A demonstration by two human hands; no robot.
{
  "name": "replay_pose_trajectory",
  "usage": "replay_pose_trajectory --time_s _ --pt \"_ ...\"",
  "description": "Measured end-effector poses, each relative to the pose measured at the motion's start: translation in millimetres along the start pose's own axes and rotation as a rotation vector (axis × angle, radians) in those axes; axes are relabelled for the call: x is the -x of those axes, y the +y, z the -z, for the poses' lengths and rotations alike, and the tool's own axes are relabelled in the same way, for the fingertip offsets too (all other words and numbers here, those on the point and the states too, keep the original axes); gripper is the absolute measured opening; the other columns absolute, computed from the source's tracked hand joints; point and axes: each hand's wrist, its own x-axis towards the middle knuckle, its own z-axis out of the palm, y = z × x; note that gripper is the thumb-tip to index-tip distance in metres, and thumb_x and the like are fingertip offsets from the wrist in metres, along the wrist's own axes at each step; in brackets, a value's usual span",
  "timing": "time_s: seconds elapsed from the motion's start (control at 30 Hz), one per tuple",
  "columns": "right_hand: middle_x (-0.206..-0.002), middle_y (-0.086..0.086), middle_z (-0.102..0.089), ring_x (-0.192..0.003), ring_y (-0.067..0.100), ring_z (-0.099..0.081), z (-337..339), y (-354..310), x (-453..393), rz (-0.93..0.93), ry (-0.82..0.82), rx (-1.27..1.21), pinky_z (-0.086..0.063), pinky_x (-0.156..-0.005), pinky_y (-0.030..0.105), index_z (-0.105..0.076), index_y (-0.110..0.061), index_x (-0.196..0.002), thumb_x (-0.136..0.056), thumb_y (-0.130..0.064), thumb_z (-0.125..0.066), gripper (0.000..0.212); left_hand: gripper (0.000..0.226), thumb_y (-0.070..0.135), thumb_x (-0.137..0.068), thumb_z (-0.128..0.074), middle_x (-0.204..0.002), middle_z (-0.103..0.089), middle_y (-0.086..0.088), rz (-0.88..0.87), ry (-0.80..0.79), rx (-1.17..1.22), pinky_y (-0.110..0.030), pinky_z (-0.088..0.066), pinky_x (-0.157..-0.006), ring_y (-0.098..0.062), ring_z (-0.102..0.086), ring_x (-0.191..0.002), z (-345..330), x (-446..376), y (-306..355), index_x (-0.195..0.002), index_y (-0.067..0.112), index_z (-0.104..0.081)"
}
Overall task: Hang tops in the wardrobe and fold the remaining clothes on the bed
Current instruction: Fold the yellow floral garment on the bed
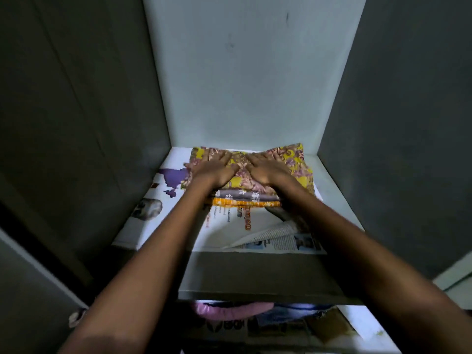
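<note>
Inside a wardrobe (255, 85), on a shelf (339, 200) lined with newspaper (163, 221). At about nine o'clock of the shelf, bare newspaper with a purple print and a blurred picture. Toward the centre, a stack of folded clothes (245, 198): yellow and pink patterned cloth (298, 164) on top, a grey flowered layer under it, an orange one lowest. Left hand (217, 172) flat on the top cloth at about ten o'clock of the stack, fingers straight and slightly spread, pressing down, nothing pinched. Just beside it at about one o'clock, right hand (268, 169), likewise flat and pressing, fingers spread, thumbs of both hands near each other. Stack directly under both palms, its rear edge close to the back wall at twelve o'clock. At five o'clock, a corner of newspaper curled up. Below at six o'clock, a lower shelf with pink cloth (229, 309), dim.
</note>
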Motion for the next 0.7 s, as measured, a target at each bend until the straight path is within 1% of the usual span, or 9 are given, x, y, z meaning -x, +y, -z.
replay_pose_trajectory --time_s 0.1,0.17,0.23,0.33,0.4,0.47,0.53,0.6,0.7 --pt "-0.159 0.003 -0.007 -0.146 0.028 0.001 6 3 -1 -0.223 0.012 0.048 0.005 -0.115 0.052 -0.013 -0.023 -0.152 -0.093 -0.065 -0.014 0.072 0.075 0.074 -0.087 -0.018 -0.158 0.001 0.012 0.110 -0.007 -0.022 -0.074 -0.001 -0.102 -0.028 0.008 -0.146 4 3 5 -0.150 0.035 -0.009" --pt "-0.159 0.005 -0.005 -0.145 0.033 0.006 4 1 1 -0.359 0.027 0.046 0.004 -0.114 0.058 -0.012 -0.020 -0.152 -0.090 -0.071 -0.014 0.080 0.087 0.082 -0.079 -0.015 -0.159 0.002 0.009 0.190 0.013 -0.022 -0.074 -0.001 -0.103 -0.032 0.005 -0.145 2 6 9 -0.151 0.033 -0.008" --pt "-0.159 0.003 -0.003 -0.145 0.033 0.008 0 3 6 -0.291 0.032 0.037 0.005 -0.112 0.059 -0.012 -0.023 -0.152 -0.088 -0.072 -0.015 0.080 0.093 0.085 -0.076 -0.019 -0.159 0.003 0.007 0.208 0.051 0.052 -0.070 -0.003 -0.107 -0.033 0.003 -0.145 -2 7 6 -0.151 0.032 -0.007" --pt "-0.159 -0.006 -0.002 -0.146 0.021 0.008 -1 26 17 -0.107 0.032 -0.177 0.003 -0.114 0.057 -0.013 -0.033 -0.150 -0.090 -0.068 -0.027 0.071 0.093 0.083 -0.077 -0.029 -0.159 0.001 0.004 0.078 0.113 0.174 -0.057 -0.008 -0.115 -0.030 0.003 -0.146 -8 8 -8 -0.151 0.031 -0.009" --pt "-0.159 -0.007 -0.002 -0.146 0.020 0.010 -4 38 26 -0.103 0.049 -0.290 -0.001 -0.116 0.053 -0.014 -0.034 -0.150 -0.091 -0.064 -0.033 0.069 0.088 0.078 -0.080 -0.035 -0.159 -0.001 0.005 0.022 0.150 0.210 -0.051 -0.009 -0.117 -0.029 0.002 -0.146 -12 11 -15 -0.151 0.031 -0.011" --pt "-0.159 -0.007 -0.002 -0.146 0.021 0.010 -9 36 30 -0.135 0.105 -0.262 0.000 -0.116 0.050 -0.013 -0.032 -0.151 -0.092 -0.063 -0.031 0.069 0.086 0.076 -0.081 -0.035 -0.159 -0.003 0.006 0.012 0.214 0.179 -0.051 -0.009 -0.116 -0.028 0.001 -0.146 -15 15 -16 -0.150 0.031 -0.014" --pt "-0.159 -0.004 0.000 -0.146 0.023 0.010 -11 30 35 -0.140 0.154 -0.154 0.003 -0.116 0.047 -0.009 -0.026 -0.152 -0.094 -0.062 -0.024 0.070 0.083 0.075 -0.082 -0.033 -0.159 -0.005 0.005 0.017 0.266 0.121 -0.054 -0.008 -0.114 -0.026 0.000 -0.146 -15 22 -14 -0.150 0.030 -0.016" --pt "-0.159 0.001 0.002 -0.146 0.023 0.010 -14 27 45 -0.124 0.165 -0.125 0.006 -0.118 0.044 -0.005 -0.019 -0.152 -0.097 -0.058 -0.020 0.069 0.077 0.070 -0.087 -0.029 -0.159 -0.007 0.003 0.025 0.260 0.089 -0.054 -0.005 -0.114 -0.025 -0.001 -0.146 -15 35 -12 -0.150 0.028 -0.017" --pt "-0.159 0.007 0.002 -0.146 0.021 0.008 -15 27 63 -0.092 0.128 -0.177 0.001 -0.119 0.040 -0.006 -0.010 -0.151 -0.100 -0.050 -0.019 0.066 0.067 0.060 -0.095 -0.021 -0.159 -0.003 -0.002 0.036 0.215 0.096 -0.051 -0.002 -0.115 -0.026 -0.001 -0.146 -16 57 -8 -0.151 0.024 -0.012"
